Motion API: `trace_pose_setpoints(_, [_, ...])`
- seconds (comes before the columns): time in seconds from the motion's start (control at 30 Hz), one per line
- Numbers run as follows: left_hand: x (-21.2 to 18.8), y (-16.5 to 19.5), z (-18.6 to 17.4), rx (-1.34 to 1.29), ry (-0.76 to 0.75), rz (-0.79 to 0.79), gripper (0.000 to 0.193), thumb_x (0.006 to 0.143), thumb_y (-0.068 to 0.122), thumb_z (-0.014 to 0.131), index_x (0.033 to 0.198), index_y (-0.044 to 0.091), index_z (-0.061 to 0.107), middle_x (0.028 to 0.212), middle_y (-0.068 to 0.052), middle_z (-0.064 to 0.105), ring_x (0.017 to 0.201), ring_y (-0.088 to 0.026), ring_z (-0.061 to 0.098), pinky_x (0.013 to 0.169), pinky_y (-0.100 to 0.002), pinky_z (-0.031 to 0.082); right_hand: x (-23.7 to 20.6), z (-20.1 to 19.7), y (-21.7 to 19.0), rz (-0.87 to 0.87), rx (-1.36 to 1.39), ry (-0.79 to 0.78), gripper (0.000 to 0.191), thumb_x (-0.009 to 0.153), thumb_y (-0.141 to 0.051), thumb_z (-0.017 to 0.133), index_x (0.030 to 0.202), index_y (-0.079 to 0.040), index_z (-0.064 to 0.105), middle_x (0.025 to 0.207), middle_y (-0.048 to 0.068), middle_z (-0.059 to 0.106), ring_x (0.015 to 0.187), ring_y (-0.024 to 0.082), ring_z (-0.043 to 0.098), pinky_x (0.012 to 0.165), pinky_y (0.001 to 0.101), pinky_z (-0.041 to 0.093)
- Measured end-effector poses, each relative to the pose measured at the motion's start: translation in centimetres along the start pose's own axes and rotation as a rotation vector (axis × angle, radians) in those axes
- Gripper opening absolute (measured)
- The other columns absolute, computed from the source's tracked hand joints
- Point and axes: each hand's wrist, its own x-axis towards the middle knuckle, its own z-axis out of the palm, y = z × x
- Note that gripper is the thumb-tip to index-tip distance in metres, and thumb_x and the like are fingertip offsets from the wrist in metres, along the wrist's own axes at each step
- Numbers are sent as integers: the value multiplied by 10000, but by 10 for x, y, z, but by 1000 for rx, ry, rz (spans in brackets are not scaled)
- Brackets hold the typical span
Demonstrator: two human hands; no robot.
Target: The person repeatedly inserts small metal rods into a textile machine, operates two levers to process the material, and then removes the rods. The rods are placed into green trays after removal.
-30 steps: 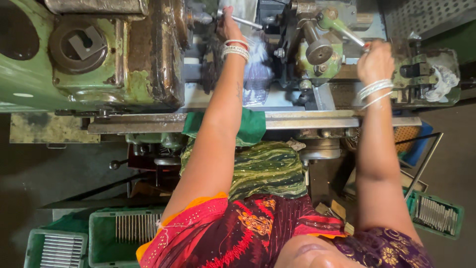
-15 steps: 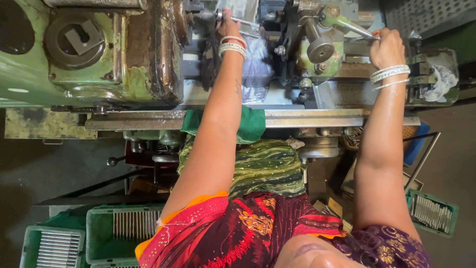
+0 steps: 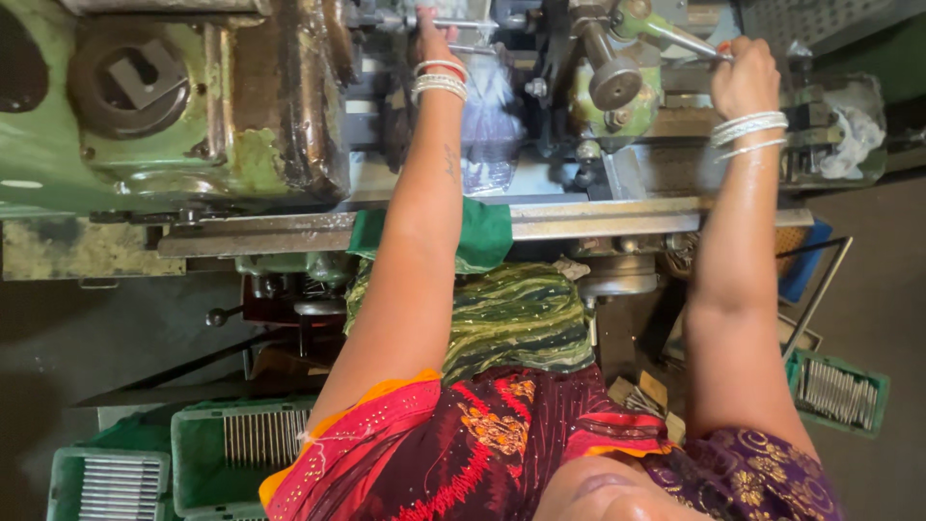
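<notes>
While green crates (image 3: 241, 449) line the floor, right hand (image 3: 743, 77) grip pinches lathe lever (image 3: 675, 34).

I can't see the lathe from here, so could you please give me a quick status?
Left hand on thin metal rod at the lathe's work area. Right hand closed on lever handle. Nothing blocking either hand.

Single head-worn view, looking steeply down over the wearer's own body onto a worn green metal lathe (image 3: 174, 125) running across the top of frame. Close range: both arms stretch up-frame, left hand (image 3: 434, 29) cut by the top edge, right hand (image 3: 743, 77) near the top right. Frame bottom catches the red patterned garment (image 3: 482, 453); green plastic crates of metal rods (image 3: 241, 449) sit on the floor at lower left.
</notes>
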Motion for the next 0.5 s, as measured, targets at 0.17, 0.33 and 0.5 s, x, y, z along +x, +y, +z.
trace_pose_setpoints(0.17, [4, -3, -4, -105, -93, -39, 479, 975, 412, 648, 1139, -35, 690, 1212, -116, 686, 1038, -231, 660, 877, -358, 583, -34, 25, -18, 111, -44, 84, 187, 974, -67, 619, 1148, -34, 679, 1065, 296, 613, 942, 508, 624, 801, 582, 489])
trace_pose_setpoints(0.33, [7, -7, -7, -163, -117, -79, 493, 991, 426, 644, 1168, -33, 684, 1198, -156, 659, 1065, -240, 626, 882, -357, 554, -47, 31, -21, 55, 17, 156, 215, 944, 2, 613, 1155, -26, 640, 1102, 279, 583, 948, 501, 616, 804, 571, 489])
trace_pose_setpoints(0.5, [8, -5, -3, -49, -88, -131, 561, 1006, 496, 595, 1201, -23, 681, 1200, -167, 666, 1034, -262, 627, 878, -333, 533, -47, 34, -8, -21, 65, 162, 159, 997, 48, 587, 1139, -20, 611, 1103, 261, 562, 974, 499, 588, 814, 566, 474])
